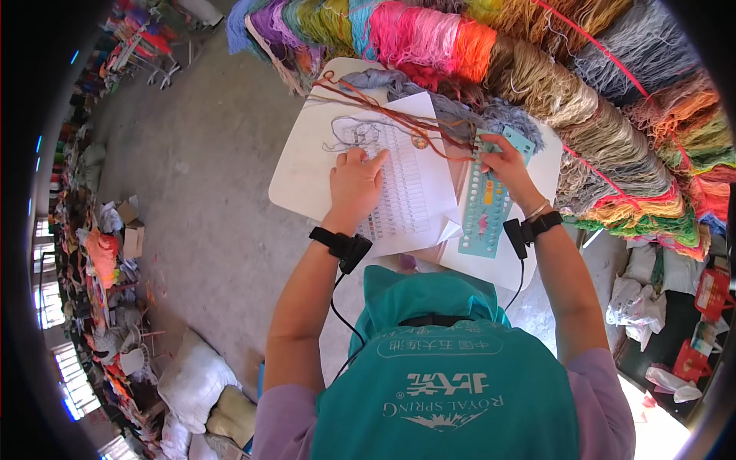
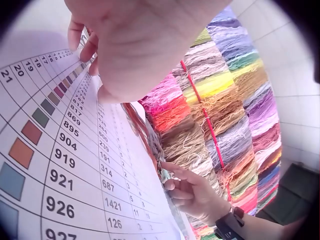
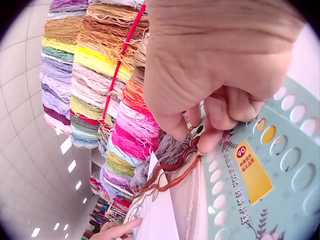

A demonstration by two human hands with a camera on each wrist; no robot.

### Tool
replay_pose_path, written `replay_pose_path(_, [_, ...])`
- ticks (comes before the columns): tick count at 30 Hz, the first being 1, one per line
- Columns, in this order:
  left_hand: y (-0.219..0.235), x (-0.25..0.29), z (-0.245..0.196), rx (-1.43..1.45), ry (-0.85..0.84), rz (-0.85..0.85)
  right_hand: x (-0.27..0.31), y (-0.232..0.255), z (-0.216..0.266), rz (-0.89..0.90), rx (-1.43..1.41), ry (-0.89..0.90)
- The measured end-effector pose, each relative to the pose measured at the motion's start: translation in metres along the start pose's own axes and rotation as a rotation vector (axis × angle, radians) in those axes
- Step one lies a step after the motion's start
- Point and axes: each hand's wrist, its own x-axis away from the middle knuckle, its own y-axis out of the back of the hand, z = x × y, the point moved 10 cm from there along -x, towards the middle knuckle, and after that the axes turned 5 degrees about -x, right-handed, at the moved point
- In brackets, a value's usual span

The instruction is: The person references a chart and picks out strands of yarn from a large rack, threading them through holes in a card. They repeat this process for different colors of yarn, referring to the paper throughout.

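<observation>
A printed chart (image 1: 406, 195) of numbers and small colour squares lies on a white board. My left hand (image 1: 356, 184) rests on it, fingertips touching the paper beside a loose grey thread (image 1: 334, 146). In the left wrist view the left hand (image 2: 140, 55) hides part of the chart. My right hand (image 1: 506, 169) is at the top of a teal card (image 1: 477, 244) with rows of holes. The right wrist view has the right hand (image 3: 220, 65) pinching reddish-brown thread (image 3: 172, 183) at the edge of the teal card (image 3: 280, 200).
Thick bundles of coloured yarn (image 1: 537, 77) hang beyond and right of the white board (image 1: 295, 180), some tied with red cord. Grey yarn (image 1: 521, 115) lies across its far edge. White sacks (image 1: 195, 376) and piled goods are on the floor at left.
</observation>
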Motion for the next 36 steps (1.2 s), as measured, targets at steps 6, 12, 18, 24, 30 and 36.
replay_pose_path(6, [-0.008,-0.025,0.001,-0.039,-0.091,-0.078,-0.014,0.011,0.015,0.000,0.033,0.182])
replay_pose_path(12, [-0.016,-0.029,0.022,-0.047,-0.064,-0.044,-0.005,0.079,0.103,-0.331,-0.019,0.511])
replay_pose_path(18, [-0.016,-0.028,0.033,-0.067,-0.021,-0.036,0.013,0.182,0.216,-0.694,-0.177,0.752])
replay_pose_path(24, [-0.017,-0.029,0.038,-0.047,-0.026,-0.013,0.010,0.239,0.275,-0.886,-0.243,0.920])
replay_pose_path(30, [-0.017,-0.029,0.042,-0.053,-0.022,-0.010,0.021,0.262,0.299,-1.021,-0.250,1.000])
replay_pose_path(36, [-0.019,-0.021,0.052,-0.052,-0.025,0.002,0.019,0.262,0.323,-1.170,0.040,1.060])
